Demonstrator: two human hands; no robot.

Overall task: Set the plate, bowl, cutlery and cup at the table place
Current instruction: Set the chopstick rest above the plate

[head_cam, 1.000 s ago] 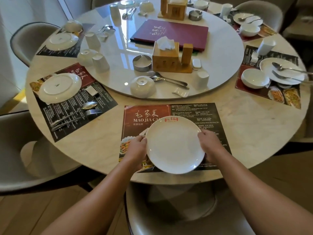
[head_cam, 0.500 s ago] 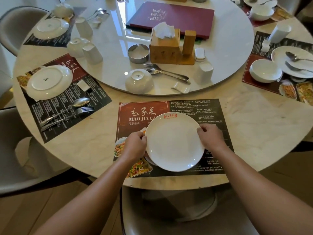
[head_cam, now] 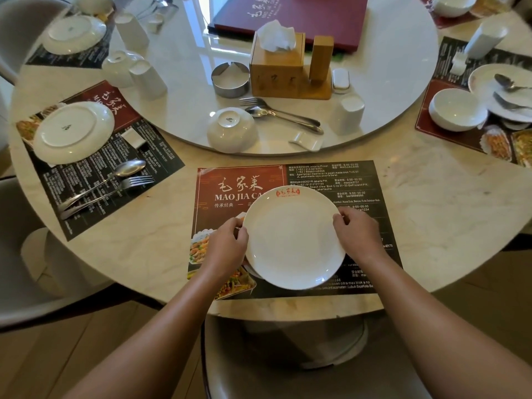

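Left hand (head_cam: 227,246) curls round the left rim of the plate (head_cam: 293,240), thumb on top and fingers tucked beneath. Right hand (head_cam: 357,231) grips the right rim the same way, thumb over the edge. The plate is white and right way up, with its red mark at the far edge. It sits over the middle of the mat (head_cam: 230,180) at the near edge of the desk (head_cam: 431,214). A shadow shows under its near-left side, so it may be held just off the mat; I cannot tell for sure.

Beyond the mat, on the round turntable (head_cam: 187,61), the bowl (head_cam: 231,129) stands upside down near the rim. Just right of it the fork (head_cam: 259,102) and spoon (head_cam: 260,111) lie side by side, handles pointing right. The cup (head_cam: 349,113) stands mouth down past the handles, near a small white rest (head_cam: 306,139). Behind them stands a wooden tissue box (head_cam: 276,67). A chair (head_cam: 288,370) sits below the desk edge.
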